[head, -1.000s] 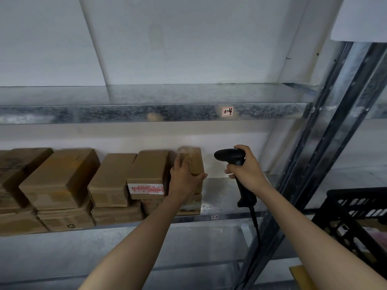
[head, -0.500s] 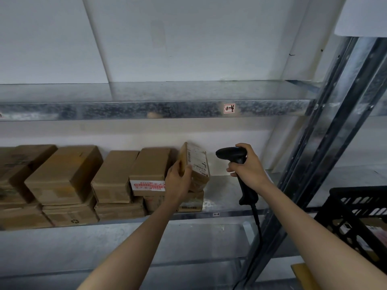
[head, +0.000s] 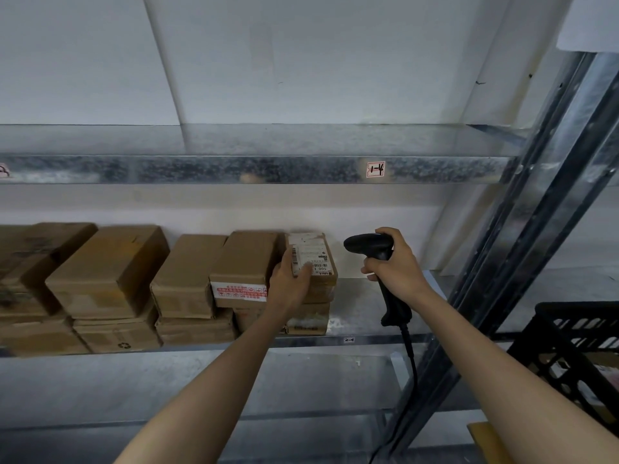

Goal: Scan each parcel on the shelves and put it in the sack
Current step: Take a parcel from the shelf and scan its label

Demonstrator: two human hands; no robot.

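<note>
— Where's the parcel (head: 316, 262) sitting?
— Centre frame, atop the stack (head: 310, 318); left hand (head: 289, 286) is gripping its side, right hand (head: 398, 272) clutching the scanner (head: 368, 244); likely light, stiff; grasp opposite edges.

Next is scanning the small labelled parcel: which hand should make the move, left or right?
Right. The right hand grips the scanner, whose nose faces the label on the parcel, with open space between them. The left hand holds that parcel label-up and should just steady it.
</note>
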